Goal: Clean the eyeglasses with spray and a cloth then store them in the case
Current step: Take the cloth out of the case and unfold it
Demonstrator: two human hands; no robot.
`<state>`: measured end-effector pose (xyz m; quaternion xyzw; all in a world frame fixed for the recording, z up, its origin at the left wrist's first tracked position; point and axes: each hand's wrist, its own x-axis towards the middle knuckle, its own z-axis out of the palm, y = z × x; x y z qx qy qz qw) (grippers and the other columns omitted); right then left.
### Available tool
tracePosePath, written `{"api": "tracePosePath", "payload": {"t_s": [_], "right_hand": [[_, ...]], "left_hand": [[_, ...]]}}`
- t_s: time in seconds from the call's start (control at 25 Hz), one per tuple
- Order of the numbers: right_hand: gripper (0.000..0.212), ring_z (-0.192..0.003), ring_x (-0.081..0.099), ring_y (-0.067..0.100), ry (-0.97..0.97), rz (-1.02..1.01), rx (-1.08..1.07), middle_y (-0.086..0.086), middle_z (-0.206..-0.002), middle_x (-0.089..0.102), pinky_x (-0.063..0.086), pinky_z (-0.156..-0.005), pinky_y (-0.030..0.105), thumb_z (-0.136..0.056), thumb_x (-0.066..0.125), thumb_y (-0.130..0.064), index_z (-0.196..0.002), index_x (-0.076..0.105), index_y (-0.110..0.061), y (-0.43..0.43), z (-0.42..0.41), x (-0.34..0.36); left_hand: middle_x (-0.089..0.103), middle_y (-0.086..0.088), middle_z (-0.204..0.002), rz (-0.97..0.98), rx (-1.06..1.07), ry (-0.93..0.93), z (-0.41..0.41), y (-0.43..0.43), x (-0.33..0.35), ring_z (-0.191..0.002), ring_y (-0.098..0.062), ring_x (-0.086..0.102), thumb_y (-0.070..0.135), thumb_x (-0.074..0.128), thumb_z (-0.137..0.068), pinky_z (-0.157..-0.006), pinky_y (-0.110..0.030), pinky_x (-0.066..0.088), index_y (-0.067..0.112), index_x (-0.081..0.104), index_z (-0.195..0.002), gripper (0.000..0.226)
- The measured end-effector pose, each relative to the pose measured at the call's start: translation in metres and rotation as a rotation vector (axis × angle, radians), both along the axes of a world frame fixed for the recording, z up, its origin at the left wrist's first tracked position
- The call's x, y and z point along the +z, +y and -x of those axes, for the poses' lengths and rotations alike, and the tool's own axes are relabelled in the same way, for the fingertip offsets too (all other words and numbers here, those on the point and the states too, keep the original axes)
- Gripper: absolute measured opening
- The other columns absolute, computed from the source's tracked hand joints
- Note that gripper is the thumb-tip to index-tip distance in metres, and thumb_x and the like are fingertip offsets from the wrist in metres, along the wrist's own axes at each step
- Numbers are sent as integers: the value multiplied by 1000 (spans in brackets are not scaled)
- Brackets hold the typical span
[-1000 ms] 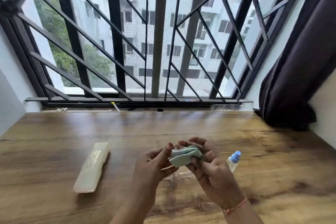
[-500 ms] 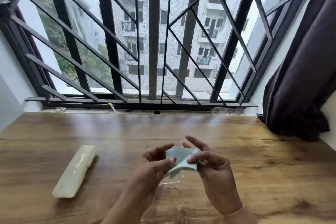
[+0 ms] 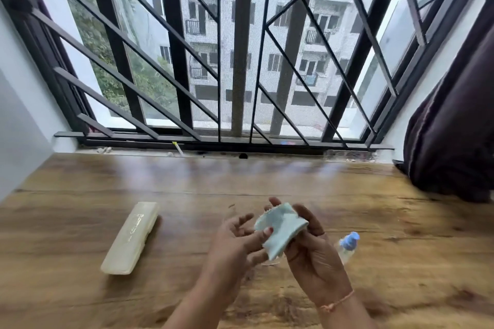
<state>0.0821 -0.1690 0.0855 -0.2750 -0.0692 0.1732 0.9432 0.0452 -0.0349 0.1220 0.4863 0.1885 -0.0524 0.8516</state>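
Observation:
My right hand (image 3: pixel 314 254) holds a pale blue-green cloth (image 3: pixel 280 226) above the wooden table (image 3: pixel 267 176), fingers curled behind it. My left hand (image 3: pixel 236 242) is beside it with fingers loosely spread, its thumb tip touching the cloth's left edge. The eyeglasses are almost hidden; only a thin pale piece (image 3: pixel 270 263) shows under the cloth between my hands. A small clear spray bottle (image 3: pixel 347 245) with a blue cap stands just right of my right hand. The cream eyeglass case (image 3: pixel 131 238) lies closed on the table to the left.
A barred window (image 3: pixel 240 61) runs along the table's far edge. A dark curtain (image 3: pixel 454 128) hangs at the right and rests on the table's back right corner. A white wall (image 3: pixel 18 115) borders the left side.
The cloth has opened out from a folded wad to a spread sheet. My left fingers have loosened and spread. The view shifted, and the spray bottle is in sight again.

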Motion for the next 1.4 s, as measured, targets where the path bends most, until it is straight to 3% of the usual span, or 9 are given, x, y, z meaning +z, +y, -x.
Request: {"api": "tracePosePath", "payload": {"t_s": [0.08, 0.2, 0.32, 0.44, 0.72, 0.8, 0.96, 1.2, 1.4], "right_hand": [[46, -138, 21, 37, 103, -96, -42, 26, -147, 16, 22, -115, 46, -98, 13, 4, -143, 20, -7, -2, -2, -15], [40, -142, -2, 33, 139, -88, 18, 21, -147, -8, 6, -118, 43, -103, 1, -21, -138, -10, -5, -8, 0, -16], [62, -139, 21, 37, 164, -86, 51, 29, -147, 21, 29, -112, 46, -96, 48, -30, -138, 20, 6, 3, 12, -5], [93, -116, 55, 37, 189, 9, -120, 28, -127, 55, 50, -90, 47, -47, 89, -1, -129, 47, 3, -1, 19, 0], [71, -107, 61, 35, 145, 116, -134, 29, -118, 61, 58, -76, 38, -50, 79, 8, -118, 58, 3, -8, 24, 5], [69, -103, 64, 31, 65, 321, -178, 24, -111, 66, 56, -83, 36, -42, 89, -5, -107, 67, -2, -9, 25, 8], [19, -89, 69, 21, -79, 828, -411, 12, -90, 75, 54, -83, 31, -73, 70, 4, -83, 75, -11, -6, 23, 21], [32, -61, 67, 5, -184, 1082, -661, -4, -63, 73, 53, -62, 16, -65, 76, 6, -54, 72, -24, -11, 24, 48], [31, -80, 60, 7, -492, 1380, -958, -11, -84, 63, 47, -69, 14, -63, 81, -7, -73, 72, -35, -6, 39, 64]], "left_hand": [[68, -16, -78, -32, 9, -28, 1, 4, 1, -67, -23, 69, -14, 66, -71, -52, -28, 55, 1, 61, -101, 34], [66, -16, -76, -48, 76, -78, 0, 11, 3, -68, -23, 69, -15, 66, -71, -53, -28, 55, 1, 63, -97, 31], [66, -18, -84, -77, 56, -82, 0, 16, 4, -73, -24, 70, -11, 64, -76, -55, -28, 55, 1, 62, -101, 28], [65, -16, -89, -108, 73, -61, 0, 19, -1, -74, -21, 69, -9, 62, -80, -57, -26, 55, 2, 59, -107, 29], [69, -15, -75, -161, 26, -30, -3, 14, 1, -63, -20, 69, -11, 65, -75, -53, -24, 55, -7, 66, -88, 14], [71, -15, -70, -182, 13, -64, -4, 13, 5, -62, -20, 69, -12, 64, -75, -53, -22, 54, -5, 70, -76, 9], [70, -12, -62, -272, -4, -140, -7, 13, 18, -57, -17, 67, -13, 64, -74, -51, -21, 53, 1, 71, -66, 18], [70, -3, -57, -658, 74, -325, -17, 15, 34, -55, -13, 64, -12, 67, -71, -55, -27, 55, 21, 74, -59, 35], [70, -9, -62, -521, 40, -323, -8, 8, 44, -58, -17, 66, -13, 66, -74, -55, -26, 54, 14, 74, -67, 29]]}}
